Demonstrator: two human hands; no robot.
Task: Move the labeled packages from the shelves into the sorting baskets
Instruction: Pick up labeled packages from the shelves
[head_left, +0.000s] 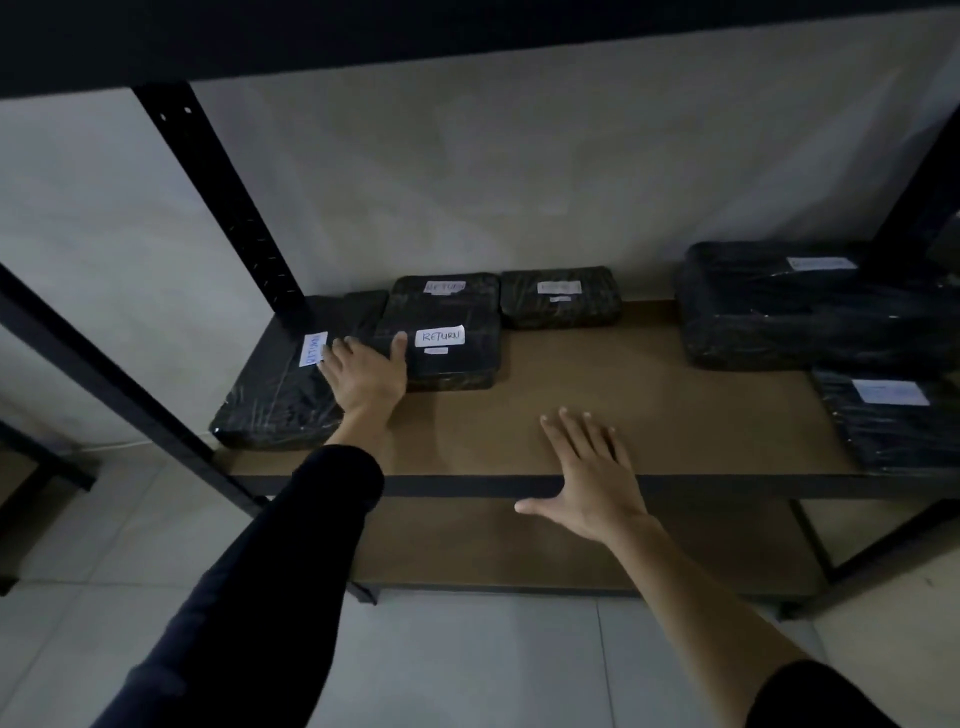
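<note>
Left hand (366, 371) lying flat, fingers straight, across two black wrapped packages at the shelf's left end: fingertips touching the long package (280, 395) by its white "RETURN" label (313, 349), thumb resting on the neighbouring stacked package (452, 358) labelled "RETURN". Right hand (589, 467) hovering spread and released over the brown shelf board (649, 395), holding nothing. Sitting further back: a smaller labelled package (561, 297). Lying at the right end: a large package (810, 306) and a flat one (893, 421), labels too blurred for reading.
</note>
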